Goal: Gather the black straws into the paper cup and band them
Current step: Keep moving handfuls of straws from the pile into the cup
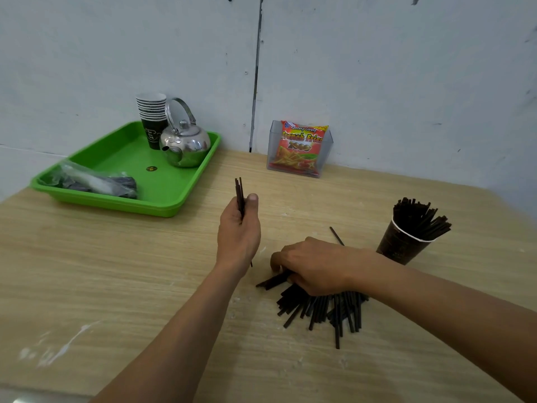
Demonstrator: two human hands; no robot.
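Note:
A loose pile of black straws [325,311] lies on the wooden table near its front right. My right hand [312,266] rests on top of the pile, its fingers closed around a few straws [271,282] that poke out to the left. My left hand [239,228] is raised to the left of the pile and grips a small bundle of black straws [239,191] upright. A dark paper cup [402,242], tilted and full of black straws, stands at the right, a white band around the straws at its rim. One single straw [336,235] lies behind my right hand.
A green tray [125,181] at the back left holds a stack of paper cups [152,117], a steel kettle [184,142] and a plastic bag of dark items [93,181]. A clear holder with a snack packet [300,148] stands against the wall.

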